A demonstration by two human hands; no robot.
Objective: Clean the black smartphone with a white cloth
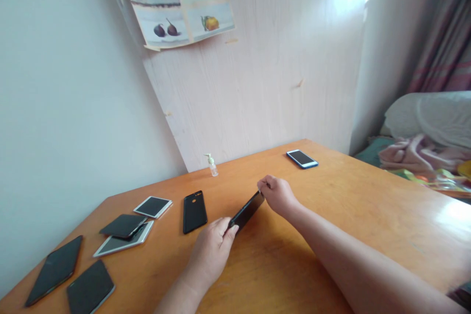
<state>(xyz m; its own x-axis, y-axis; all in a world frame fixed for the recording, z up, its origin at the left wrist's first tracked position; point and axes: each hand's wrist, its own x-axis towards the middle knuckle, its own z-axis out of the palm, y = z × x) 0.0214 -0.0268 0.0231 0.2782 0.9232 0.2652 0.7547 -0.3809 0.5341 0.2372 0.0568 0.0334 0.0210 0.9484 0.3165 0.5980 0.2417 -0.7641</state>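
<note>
Between my two hands a black smartphone (pixel 247 211) is held tilted above the wooden table. My left hand (pixel 215 245) grips its near end, with the thumb along the edge. At the far end my right hand (pixel 276 195) pinches the corner; a small pale bit shows at the fingertips, too small to make out. To the left of the phone a black phone case (pixel 195 212) lies flat with its camera cutout at the far end. Behind it stands a small clear pump bottle (pixel 212 167).
Several devices lie at the left: a white-framed phone (pixel 153 207), a black one (pixel 123 225) resting on a white one (pixel 110 247), and dark ones (pixel 55 270) (pixel 91 287) nearer. A blue-edged phone (pixel 302 158) lies at the back right of the table (pixel 368 216).
</note>
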